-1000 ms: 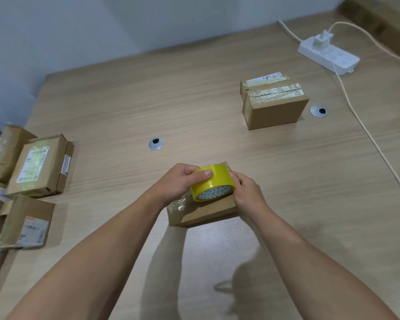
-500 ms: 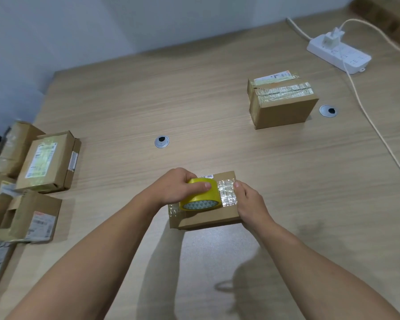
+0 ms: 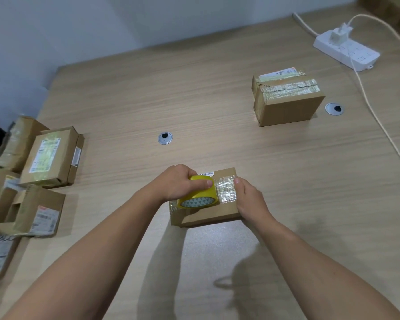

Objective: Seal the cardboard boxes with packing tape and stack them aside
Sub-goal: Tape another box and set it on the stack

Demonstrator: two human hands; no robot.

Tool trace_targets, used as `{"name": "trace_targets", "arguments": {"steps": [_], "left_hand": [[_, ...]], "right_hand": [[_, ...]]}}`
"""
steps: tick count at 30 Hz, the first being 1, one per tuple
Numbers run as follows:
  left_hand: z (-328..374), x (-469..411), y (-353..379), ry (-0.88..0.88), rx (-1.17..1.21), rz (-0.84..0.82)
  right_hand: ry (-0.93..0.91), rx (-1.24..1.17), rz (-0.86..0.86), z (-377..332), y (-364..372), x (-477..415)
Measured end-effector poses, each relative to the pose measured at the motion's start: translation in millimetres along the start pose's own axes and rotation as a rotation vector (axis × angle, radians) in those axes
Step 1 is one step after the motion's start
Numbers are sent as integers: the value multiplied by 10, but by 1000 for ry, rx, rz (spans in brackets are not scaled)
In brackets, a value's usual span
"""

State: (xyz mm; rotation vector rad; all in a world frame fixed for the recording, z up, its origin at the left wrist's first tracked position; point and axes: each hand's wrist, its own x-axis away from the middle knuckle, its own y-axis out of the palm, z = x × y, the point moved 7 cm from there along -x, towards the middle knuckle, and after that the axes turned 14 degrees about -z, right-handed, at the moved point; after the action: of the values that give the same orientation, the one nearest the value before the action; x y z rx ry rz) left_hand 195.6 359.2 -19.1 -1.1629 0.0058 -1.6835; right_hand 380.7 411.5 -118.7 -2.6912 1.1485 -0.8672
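A small flat cardboard box lies on the wooden table in front of me. My left hand grips a yellow roll of packing tape on top of the box, toward its left side. A strip of clear tape runs from the roll to the box's right edge. My right hand holds that right edge, its thumb pressing the tape end down. A taped box stands at the back right.
Several cardboard boxes lie piled at the table's left edge. A white power strip with a cable sits at the back right. Two round metal grommets are set in the table top.
My left hand has pulled the tape roll leftward across the box top, laying out a strip of clear tape. My right hand stays at the box's right edge.
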Motion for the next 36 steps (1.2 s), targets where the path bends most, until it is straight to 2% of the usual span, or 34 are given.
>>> {"name": "trace_targets", "arguments": {"steps": [8,13,16,18,23,29,32,36], "left_hand": [[52,-42,69,-20,5,-16],[115,-42,78,11,-32,54],[111,-32,93,26,-54,80],[97,-13,112,56,10,79],[11,21,145,140,211,11],[-252,26,292,205,586,-90],[-275,42,266,215,572,-100],[-204,60,180,201,436,-104]], "right_hand": [[84,296,48,-7,-44,-37],[78,260,67,-49,-19,-89],[64,154,71,-115,16,-119],[63,109,54,-126,75,-138],[77,169,82,-64,149,-141],[67,182,103,-61,155,-108],[61,184,105,-67,155,-96],[61,206,101,-73,154,-85]]}}
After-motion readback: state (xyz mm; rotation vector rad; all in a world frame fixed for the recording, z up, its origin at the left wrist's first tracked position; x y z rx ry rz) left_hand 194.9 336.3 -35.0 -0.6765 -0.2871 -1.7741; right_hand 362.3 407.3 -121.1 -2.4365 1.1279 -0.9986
